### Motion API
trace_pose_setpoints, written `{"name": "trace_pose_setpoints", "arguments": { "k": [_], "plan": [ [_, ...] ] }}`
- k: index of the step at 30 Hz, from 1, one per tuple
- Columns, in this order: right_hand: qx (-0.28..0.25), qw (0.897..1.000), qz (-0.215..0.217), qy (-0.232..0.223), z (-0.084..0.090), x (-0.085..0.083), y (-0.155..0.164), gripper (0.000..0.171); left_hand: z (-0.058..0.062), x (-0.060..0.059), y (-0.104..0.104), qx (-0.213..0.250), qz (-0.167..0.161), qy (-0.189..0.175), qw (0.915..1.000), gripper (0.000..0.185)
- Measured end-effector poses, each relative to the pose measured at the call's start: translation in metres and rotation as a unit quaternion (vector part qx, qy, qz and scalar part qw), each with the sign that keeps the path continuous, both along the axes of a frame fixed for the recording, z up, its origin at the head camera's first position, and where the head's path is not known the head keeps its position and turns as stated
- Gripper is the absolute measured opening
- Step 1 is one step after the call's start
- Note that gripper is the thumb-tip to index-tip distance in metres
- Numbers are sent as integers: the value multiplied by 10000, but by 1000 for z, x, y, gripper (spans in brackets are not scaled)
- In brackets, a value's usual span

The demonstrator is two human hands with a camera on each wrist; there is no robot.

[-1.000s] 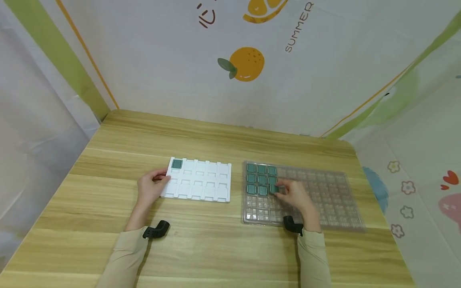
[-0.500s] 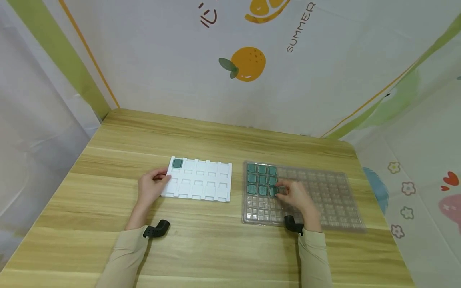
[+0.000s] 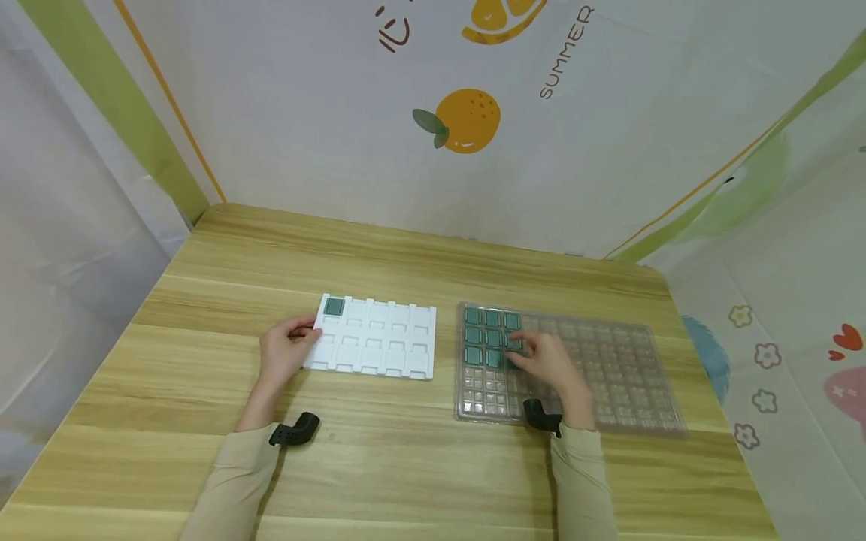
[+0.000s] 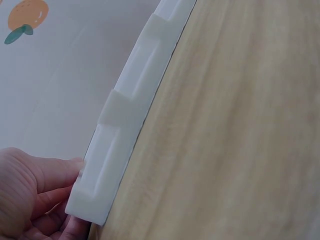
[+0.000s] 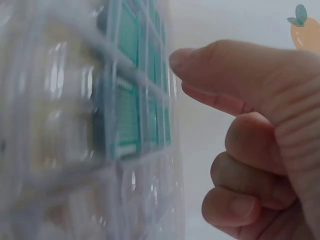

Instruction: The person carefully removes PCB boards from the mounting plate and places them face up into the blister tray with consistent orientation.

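Note:
My left hand (image 3: 284, 349) pinches the left edge of a white plastic tray (image 3: 372, 336), thumb on top and fingers below. One small green square circuit board (image 3: 334, 306) lies in the tray's far-left pocket. My right hand (image 3: 551, 368) hovers over a clear plastic blister tray (image 3: 588, 376), thumb and index finger apart with nothing between them. Under and beside those fingertips, green square circuit boards (image 3: 493, 338) fill three rows of three pockets, the nearest right one hidden by the thumb in the head view. The right wrist view shows the other fingers (image 5: 240, 205) curled.
Both trays lie on a wooden table (image 3: 379, 466), with a gap of bare wood between them. Black wrist mounts (image 3: 295, 430) stick out from both sleeves. A white curtain (image 3: 338, 135) with fruit prints hangs behind the table's far edge.
The right hand's fingers were at the nearest right circuit board, which looked tilted, then lay flat in its pocket. That hand has since shifted slightly left and away. The left hand has stayed.

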State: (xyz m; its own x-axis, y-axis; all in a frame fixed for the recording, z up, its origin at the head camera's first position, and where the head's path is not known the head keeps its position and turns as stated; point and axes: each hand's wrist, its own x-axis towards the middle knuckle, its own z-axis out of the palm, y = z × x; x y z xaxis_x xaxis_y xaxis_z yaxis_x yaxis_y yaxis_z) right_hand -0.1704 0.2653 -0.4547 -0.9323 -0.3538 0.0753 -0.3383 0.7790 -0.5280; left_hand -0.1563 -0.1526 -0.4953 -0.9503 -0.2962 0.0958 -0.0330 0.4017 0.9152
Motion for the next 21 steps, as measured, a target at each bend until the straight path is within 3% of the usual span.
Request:
{"name": "trace_pose_setpoints", "arguments": {
  "k": [21],
  "plan": [
    [-266, 9983, 522, -37, 8, -17, -49, 28, -1, 0, 0, 7, 22, -31, 10000, 21]
  ]
}}
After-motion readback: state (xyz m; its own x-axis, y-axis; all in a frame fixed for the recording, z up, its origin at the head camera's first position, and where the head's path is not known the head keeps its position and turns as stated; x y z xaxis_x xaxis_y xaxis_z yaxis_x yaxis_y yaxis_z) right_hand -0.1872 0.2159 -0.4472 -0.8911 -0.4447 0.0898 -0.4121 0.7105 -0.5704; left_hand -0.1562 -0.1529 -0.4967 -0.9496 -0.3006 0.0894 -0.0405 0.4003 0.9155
